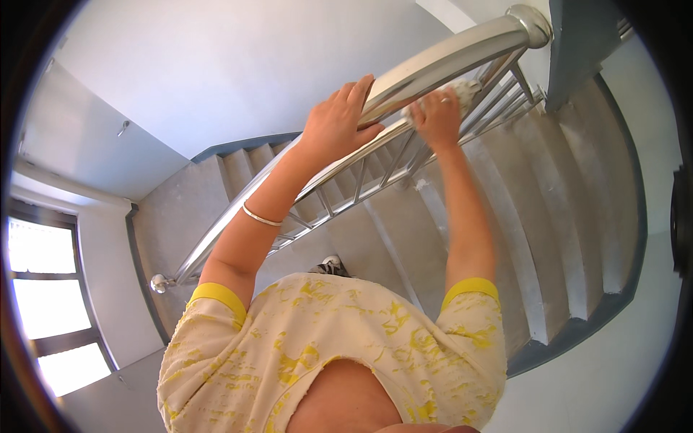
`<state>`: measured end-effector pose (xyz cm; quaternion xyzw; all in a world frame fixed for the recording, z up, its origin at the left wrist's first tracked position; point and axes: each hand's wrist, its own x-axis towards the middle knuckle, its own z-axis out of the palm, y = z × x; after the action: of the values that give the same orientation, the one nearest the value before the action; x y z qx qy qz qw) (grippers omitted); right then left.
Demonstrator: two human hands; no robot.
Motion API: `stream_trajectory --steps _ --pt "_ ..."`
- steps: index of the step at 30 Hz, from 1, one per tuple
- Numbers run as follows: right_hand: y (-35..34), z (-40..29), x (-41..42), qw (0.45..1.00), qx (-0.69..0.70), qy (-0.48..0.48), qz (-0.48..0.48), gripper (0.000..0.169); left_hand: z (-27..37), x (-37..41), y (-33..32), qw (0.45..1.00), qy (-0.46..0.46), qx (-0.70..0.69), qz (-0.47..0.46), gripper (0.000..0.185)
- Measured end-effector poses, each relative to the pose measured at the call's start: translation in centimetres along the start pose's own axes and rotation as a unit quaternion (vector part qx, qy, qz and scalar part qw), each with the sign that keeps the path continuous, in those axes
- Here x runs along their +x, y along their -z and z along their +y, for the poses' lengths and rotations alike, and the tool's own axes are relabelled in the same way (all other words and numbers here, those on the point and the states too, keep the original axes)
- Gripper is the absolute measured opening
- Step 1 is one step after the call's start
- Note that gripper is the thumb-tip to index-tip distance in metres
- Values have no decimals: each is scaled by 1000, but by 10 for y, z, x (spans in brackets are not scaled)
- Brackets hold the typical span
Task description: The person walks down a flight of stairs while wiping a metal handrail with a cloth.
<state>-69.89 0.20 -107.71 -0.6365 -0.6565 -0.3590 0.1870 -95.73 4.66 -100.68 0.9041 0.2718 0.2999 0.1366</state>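
My left hand (338,122) rests over the thick polished metal handrail (444,62) of a staircase, its fingers wrapped across the top and the thumb on the near side. Lower and to the right, my right hand (439,120) presses a whitish cloth (464,96) against the thinner metal rail (398,130) just under the handrail. The hand and cloth look slightly blurred, and part of the cloth is hidden behind the fingers. Slanted metal balusters (359,178) run below this rail.
Concrete steps (503,178) climb to the right, edged by a dark skirting (641,227). Beyond the railing, another flight (235,168) meets a landing (168,211). My shoe (331,265) stands on a step. A window (48,292) is at left; a wall post (574,54) stands at the handrail's upper end.
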Motion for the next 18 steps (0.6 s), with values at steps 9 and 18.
stream_trajectory --steps 9,18 --pt "78 -9 25 689 483 -375 389 47 -39 -47 24 989 84 -67 -103 70" --pt "98 -35 92 993 7 42 108 33 -38 -50 15 994 64 -64 -55 64"
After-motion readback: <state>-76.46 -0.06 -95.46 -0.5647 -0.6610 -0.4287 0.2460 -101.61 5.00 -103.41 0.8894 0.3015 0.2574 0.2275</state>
